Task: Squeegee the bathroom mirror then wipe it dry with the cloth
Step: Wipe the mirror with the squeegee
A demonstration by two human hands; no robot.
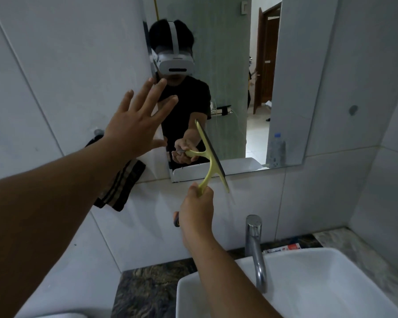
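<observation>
The bathroom mirror [230,72] hangs on the tiled wall above the sink. My right hand [197,211] grips the handle of a yellow squeegee [213,160], whose dark blade stands tilted against the mirror's lower part, its bottom end reaching below the mirror's edge. My left hand [136,123] is spread flat, fingers apart, at the mirror's left edge; I cannot tell if it touches the glass. A dark striped cloth [122,187] hangs on the wall left of the mirror, partly hidden behind my left forearm.
A white sink [308,283] with a chrome tap [255,249] sits below on a dark stone counter [147,292]. A toothpaste tube [283,248] lies behind the sink. The mirror reflects a plastic bottle [276,149] and an open doorway.
</observation>
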